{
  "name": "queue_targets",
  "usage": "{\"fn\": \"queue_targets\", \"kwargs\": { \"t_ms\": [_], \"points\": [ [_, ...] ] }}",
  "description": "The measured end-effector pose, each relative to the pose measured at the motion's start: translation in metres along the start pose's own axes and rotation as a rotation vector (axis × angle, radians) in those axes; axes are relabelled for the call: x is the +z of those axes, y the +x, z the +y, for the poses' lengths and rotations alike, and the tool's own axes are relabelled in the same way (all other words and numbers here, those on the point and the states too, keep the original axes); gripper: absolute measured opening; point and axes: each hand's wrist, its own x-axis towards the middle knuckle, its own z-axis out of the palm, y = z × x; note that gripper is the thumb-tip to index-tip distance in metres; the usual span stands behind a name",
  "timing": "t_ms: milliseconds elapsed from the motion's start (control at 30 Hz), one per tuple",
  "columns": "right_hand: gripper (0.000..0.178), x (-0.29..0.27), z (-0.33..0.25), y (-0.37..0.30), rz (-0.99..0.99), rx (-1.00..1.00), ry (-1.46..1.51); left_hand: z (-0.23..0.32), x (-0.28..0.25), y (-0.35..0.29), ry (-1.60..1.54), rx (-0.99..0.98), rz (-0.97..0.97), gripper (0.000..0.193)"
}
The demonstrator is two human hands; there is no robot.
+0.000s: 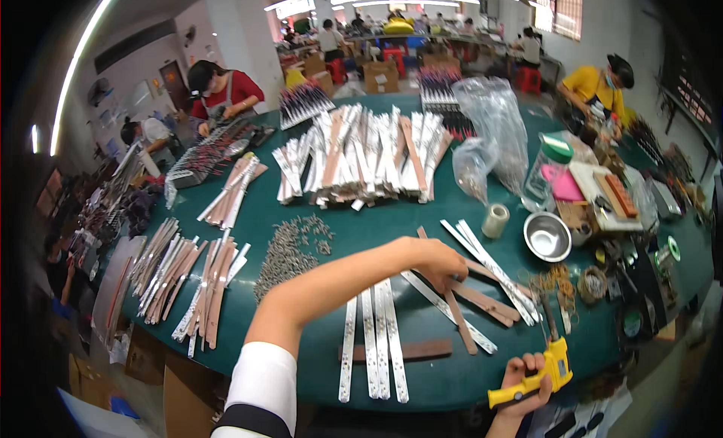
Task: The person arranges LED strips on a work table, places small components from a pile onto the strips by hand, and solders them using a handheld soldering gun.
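Observation:
My left hand (440, 263) reaches across the table, its fingers closed at the upper end of a narrow brown strip (462, 325). Around that hand lie a fan of brown strips (488, 302) and white circuit-board strips (493, 266). In my right hand (525, 385), at the front right, is a yellow soldering gun (553, 364), its tip pointing up and away from me. Before me, several white circuit-board strips (381, 340) rest side by side across a dark brown bar (425, 349). Small parts on them are too tiny to make out.
Left of my arm is a heap of small metal pieces (290, 250). A large pile of strips (361, 155) stands behind. At right are a metal bowl (547, 237), a tape roll (495, 221) and a green-lidded jar (548, 170). Co-workers sit at the far left and right.

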Motion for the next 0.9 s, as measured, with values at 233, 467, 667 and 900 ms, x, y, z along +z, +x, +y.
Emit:
{"fn": "queue_targets", "kwargs": {
  "t_ms": [233, 467, 667, 900],
  "points": [
    [0.056, -0.003, -0.004, 0.0, 0.018, -0.059, 0.044, 0.002, -0.012, -0.012, 0.095, 0.099, 0.4, 0.011],
    [0.058, -0.006, -0.009, -0.006, -0.003, -0.078, 0.097, 0.045, 0.024, -0.039, 0.282, 0.216, 0.832, 0.01],
    [0.073, -0.002, 0.001, 0.007, -0.036, -0.018, 0.06, 0.057, 0.083, -0.078, 0.272, 0.263, 0.721, 0.01],
    [0.073, -0.004, 0.001, 0.01, -0.033, 0.051, -0.018, 0.073, 0.056, -0.093, -0.118, 0.022, 0.302, 0.038]
  ]
}}
